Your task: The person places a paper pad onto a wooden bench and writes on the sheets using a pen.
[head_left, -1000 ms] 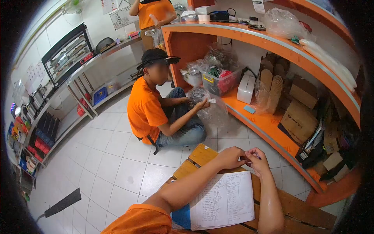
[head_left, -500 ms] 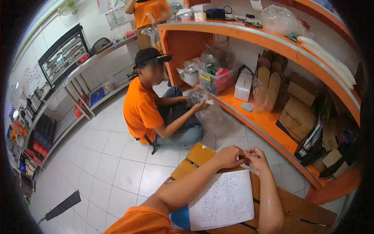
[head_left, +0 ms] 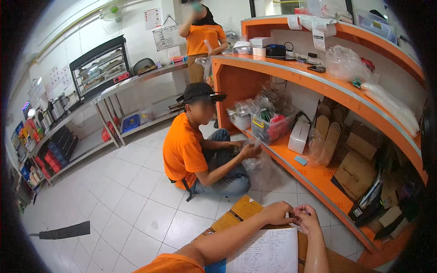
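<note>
My left hand [head_left: 278,213] is closed over the far edge of a slatted wooden table [head_left: 226,222], its fingertips meeting those of my right hand. Whether anything sits between its fingers is hidden. My right hand [head_left: 308,219] is closed on a pen [head_left: 309,212], of which only a short dark end shows. An open notebook [head_left: 264,250] with handwritten lists lies on the table under my left forearm, a blue part showing at its left side.
A person [head_left: 184,145] in an orange shirt sits on the floor ahead, handling clear plastic bags [head_left: 264,170]. Another person [head_left: 205,38] stands behind. On the right, an orange shelf [head_left: 296,157] holds a plastic bin [head_left: 268,129] and cardboard boxes [head_left: 355,175]. A display case [head_left: 100,68] stands left.
My view has tilted up and swung left, so the standing person shows more fully. My hands stay together over the table. The seated person's hands have shifted slightly on the plastic.
</note>
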### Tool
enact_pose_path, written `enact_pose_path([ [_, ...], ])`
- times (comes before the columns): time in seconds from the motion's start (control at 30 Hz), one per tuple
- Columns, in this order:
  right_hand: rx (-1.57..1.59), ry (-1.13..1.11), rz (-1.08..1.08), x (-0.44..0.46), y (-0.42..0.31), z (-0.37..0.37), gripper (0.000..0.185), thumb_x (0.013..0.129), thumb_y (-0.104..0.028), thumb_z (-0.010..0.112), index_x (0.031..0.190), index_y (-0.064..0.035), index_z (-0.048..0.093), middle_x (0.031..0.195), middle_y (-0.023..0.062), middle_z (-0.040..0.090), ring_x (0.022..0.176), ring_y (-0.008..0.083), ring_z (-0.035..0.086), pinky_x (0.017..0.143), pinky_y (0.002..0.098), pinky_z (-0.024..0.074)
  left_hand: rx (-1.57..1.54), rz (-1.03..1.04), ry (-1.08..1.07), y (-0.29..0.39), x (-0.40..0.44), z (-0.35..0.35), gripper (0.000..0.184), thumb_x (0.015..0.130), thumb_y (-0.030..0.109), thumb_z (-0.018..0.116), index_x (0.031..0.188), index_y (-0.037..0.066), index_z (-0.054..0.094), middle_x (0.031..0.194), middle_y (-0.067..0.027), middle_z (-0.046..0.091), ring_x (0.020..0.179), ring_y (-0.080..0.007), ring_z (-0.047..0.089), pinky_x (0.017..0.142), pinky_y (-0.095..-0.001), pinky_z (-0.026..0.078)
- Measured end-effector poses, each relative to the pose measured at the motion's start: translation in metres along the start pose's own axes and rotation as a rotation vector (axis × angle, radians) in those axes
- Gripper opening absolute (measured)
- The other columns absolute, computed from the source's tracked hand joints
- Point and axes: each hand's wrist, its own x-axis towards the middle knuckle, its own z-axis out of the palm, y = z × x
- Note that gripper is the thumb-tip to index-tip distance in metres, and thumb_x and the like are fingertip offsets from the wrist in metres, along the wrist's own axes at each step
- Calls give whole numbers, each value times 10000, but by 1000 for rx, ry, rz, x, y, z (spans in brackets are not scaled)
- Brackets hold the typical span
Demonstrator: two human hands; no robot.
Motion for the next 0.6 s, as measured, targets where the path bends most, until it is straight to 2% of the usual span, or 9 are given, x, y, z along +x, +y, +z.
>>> enact_pose_path([
  [0.27,58,-20,110,-9,-12,0,231,957,-106,793,1074,-62,598,975,87,719,854,223,726,669,384,621,-28,-1,-31,-1,2,4,359,875,379,782,974,35,797,937,-187,775,883,-396,739,802,-477,582],
  [0.43,85,-41,59,-5,-4,-3,241,953,-117,804,1073,-52,605,947,89,711,826,221,722,655,366,602,-6,90,-38,-25,8,18,412,900,425,771,1015,30,784,923,-201,762,803,-375,731,741,-471,565],
  [0.53,78,-22,94,-11,-13,3,253,943,-126,817,1068,-44,612,946,93,710,817,221,720,663,361,599,-57,116,4,-29,8,22,387,887,409,791,961,29,793,898,-185,764,761,-363,729,708,-451,577],
  [0.6,67,-17,110,-13,-15,4,262,936,-135,827,1063,-41,618,943,94,709,812,222,719,668,358,600,-59,116,-18,-24,8,17,377,893,388,782,985,23,783,884,-187,753,780,-360,732,723,-461,567],
])
